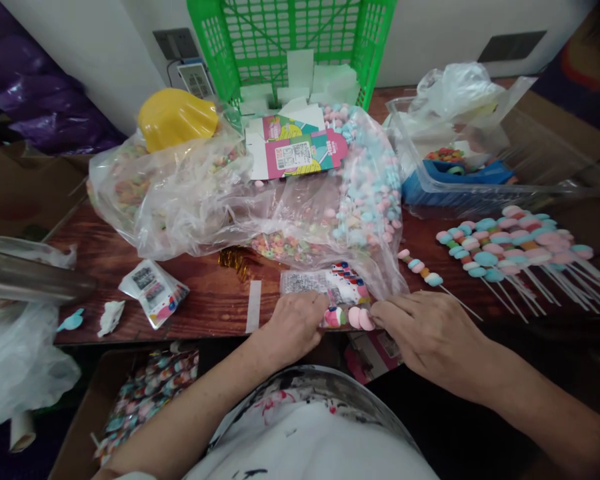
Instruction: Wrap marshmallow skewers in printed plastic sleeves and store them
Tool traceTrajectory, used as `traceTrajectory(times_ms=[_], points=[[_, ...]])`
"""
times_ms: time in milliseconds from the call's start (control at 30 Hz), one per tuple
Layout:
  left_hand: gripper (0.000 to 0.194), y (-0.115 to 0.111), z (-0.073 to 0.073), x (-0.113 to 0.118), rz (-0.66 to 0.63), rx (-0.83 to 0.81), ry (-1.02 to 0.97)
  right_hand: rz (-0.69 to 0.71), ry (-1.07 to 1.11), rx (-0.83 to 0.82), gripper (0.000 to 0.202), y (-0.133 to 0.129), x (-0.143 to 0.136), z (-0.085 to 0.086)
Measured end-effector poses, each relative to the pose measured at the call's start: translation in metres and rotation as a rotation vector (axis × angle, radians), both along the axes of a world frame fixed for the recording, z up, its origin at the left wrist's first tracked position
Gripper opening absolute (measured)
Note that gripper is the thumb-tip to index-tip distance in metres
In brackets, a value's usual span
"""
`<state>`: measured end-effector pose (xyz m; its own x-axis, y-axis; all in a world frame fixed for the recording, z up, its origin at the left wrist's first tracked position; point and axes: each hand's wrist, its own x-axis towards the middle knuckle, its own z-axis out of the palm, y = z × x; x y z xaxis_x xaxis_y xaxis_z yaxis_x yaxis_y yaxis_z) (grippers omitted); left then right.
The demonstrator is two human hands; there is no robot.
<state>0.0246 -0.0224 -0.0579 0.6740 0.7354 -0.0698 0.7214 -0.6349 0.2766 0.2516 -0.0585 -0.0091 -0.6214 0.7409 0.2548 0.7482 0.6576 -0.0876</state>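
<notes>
At the table's front edge, my left hand (300, 327) and my right hand (430, 337) are both closed around the ends of a marshmallow skewer (361, 319). Pink marshmallows show between them, with a pink, white and green part beside my left fingers; whether that is candy or printed wrapper I cannot tell. Just behind my hands lies a clear printed bag (307, 281). To the right of them rests a single marshmallow skewer (420, 268) on a white stick. Farther right is a pile of marshmallow skewers (525, 243), sticks toward me. My fingertips are partly hidden.
Large plastic bags of candy rings (155, 193) and marshmallows (370, 187) fill the middle, with a printed carton (295, 150) on top. Around them are a green crate (293, 33), yellow bowl (177, 120), clear bin (485, 180), printed bags (153, 293) and a steel cylinder (25, 277).
</notes>
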Motion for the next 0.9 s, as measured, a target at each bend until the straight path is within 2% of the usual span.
traceTrajectory(times_ms=[133,233,400,467,567,633,700,767,900], points=[[0.012,0.004,0.0,0.001,0.044,0.059,0.0,-0.069,-0.075,-0.052,0.026,-0.003,-0.004,0.002],[0.012,0.007,0.002,0.002,0.093,0.029,-0.04,-0.056,-0.068,-0.057,0.028,-0.006,-0.009,-0.003],[0.005,0.004,0.002,0.008,0.06,-0.112,-0.167,0.06,0.062,0.139,0.022,-0.002,-0.009,-0.009],[0.017,0.004,0.006,0.008,0.034,-0.222,-0.239,0.107,0.079,0.187,0.022,0.002,-0.005,-0.006],[0.048,0.011,0.019,0.003,-0.04,-0.459,-0.354,0.163,0.098,0.242,0.018,0.004,0.005,0.001],[0.058,0.019,0.027,0.0,-0.076,-0.609,-0.388,0.191,0.119,0.261,0.016,0.003,0.011,0.004],[0.061,0.025,0.031,-0.001,-0.098,-0.734,-0.422,0.22,0.146,0.269,0.017,0.002,0.015,0.005],[0.056,0.028,0.028,0.001,-0.092,-0.907,-0.465,0.249,0.165,0.283,0.018,0.0,0.017,0.004],[0.037,0.021,0.013,0.008,0.052,-1.306,-0.54,0.263,0.154,0.334,0.021,-0.002,0.019,-0.002]])
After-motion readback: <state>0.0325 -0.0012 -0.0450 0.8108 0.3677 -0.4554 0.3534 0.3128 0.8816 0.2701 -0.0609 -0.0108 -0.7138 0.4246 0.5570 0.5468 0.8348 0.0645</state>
